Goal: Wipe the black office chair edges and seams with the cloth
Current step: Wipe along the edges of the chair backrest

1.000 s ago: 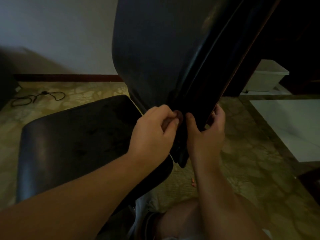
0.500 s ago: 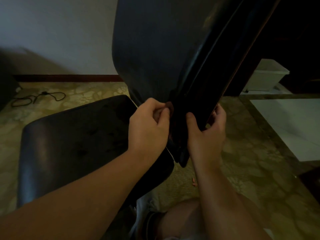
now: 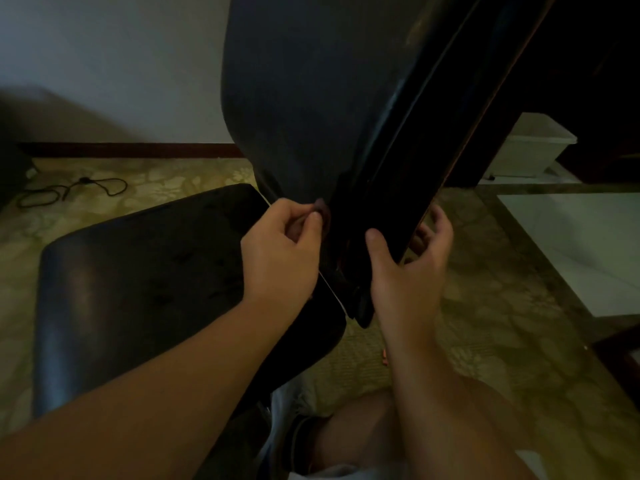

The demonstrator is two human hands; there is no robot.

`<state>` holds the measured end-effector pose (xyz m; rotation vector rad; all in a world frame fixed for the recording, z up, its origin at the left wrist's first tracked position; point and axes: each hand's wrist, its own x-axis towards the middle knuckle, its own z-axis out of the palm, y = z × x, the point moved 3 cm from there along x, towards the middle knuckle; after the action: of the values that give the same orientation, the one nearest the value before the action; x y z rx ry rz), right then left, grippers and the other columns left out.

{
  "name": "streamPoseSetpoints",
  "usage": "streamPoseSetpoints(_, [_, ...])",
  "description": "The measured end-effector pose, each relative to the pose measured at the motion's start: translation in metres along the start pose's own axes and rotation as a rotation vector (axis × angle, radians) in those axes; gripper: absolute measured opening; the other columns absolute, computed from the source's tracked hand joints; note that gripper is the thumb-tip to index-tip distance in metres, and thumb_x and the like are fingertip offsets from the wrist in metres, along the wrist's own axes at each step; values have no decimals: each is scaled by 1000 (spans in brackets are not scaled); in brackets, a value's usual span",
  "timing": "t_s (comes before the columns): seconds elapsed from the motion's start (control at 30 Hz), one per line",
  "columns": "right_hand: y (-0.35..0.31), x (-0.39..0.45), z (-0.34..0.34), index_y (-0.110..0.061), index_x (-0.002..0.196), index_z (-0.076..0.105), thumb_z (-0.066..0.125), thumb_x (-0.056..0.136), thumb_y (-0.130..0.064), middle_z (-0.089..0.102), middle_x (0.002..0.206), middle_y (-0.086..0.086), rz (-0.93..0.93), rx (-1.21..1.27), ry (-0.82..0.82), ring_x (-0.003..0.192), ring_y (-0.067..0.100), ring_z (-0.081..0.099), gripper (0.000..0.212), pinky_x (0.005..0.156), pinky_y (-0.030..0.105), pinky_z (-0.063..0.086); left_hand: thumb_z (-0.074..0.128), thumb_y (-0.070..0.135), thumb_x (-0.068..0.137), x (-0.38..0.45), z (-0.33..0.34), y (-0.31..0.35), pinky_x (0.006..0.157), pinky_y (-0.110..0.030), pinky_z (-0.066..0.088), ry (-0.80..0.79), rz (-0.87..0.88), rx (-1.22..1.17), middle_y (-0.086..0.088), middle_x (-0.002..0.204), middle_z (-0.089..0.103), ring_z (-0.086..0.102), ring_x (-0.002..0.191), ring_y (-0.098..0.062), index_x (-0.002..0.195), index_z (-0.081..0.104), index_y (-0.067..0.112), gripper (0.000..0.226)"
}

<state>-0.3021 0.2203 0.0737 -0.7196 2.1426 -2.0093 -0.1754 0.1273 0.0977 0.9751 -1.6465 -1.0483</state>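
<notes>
Black smooth chair backrest (image 3: 311, 98), left hand (image 3: 280, 251) pinching perhaps a dark cloth (image 3: 320, 211), right hand (image 3: 408, 265) gripping its edge.

No legible text, label, brand, number or sign anywhere in the head view. The dim lighting leaves all surfaces plain, with no markings that can be read.

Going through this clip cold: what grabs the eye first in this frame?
The tall black padded chair backrest fills the upper centre, tilted, with both bare hands at its lower edge. The left hand pinches a small dark cloth against the seam, while the right hand grips the backrest's edge just beside it. Below left lies the glossy black seat cushion over a yellowish patterned floor.
</notes>
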Motion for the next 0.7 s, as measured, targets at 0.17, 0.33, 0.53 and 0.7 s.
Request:
streamPoseSetpoints(0.17, [4, -2, -1, -41, 146, 31, 77, 83, -27, 55, 118, -23, 113, 68, -27, 107, -8, 57, 80, 83, 19, 53, 66, 19, 96, -14, 2, -10, 61, -13, 49, -22, -25, 20, 11, 74, 67, 64, 70, -1, 89, 69, 27, 11])
streamPoseSetpoints(0.33, [11, -3, 0, -37, 143, 39, 78, 84, -26, 59, 116, -19, 175, 85, -59, 104, -4, 61, 72, 81, 21, 55, 67, 20, 95, -20, 10, -6, 68, -27, 59, -46, -3, -14, 8, 77, 70, 68, 74, -6, 90, 70, 27, 9])
streamPoseSetpoints(0.53, [12, -2, 1, -35, 136, 45, 79, 83, -28, 61, 108, -22, 137, 18, -51, 94, -18, 58, 64, 82, 20, 56, 65, 24, 96, -26, 20, -6, 68, -33, 58, -131, 121, 92, 9, 78, 65, 64, 74, -5, 92, 69, 24, 6])
streamPoseSetpoints(0.7, [14, 0, 4, -35, 136, 45, 79, 82, -29, 63, 115, -16, 115, -3, -41, 100, -6, 62, 64, 84, 25, 58, 67, 24, 94, -11, 11, -13, 78, -36, 60, -42, 73, 50, 12, 89, 71, 69, 86, -2, 99, 71, 25, 7])
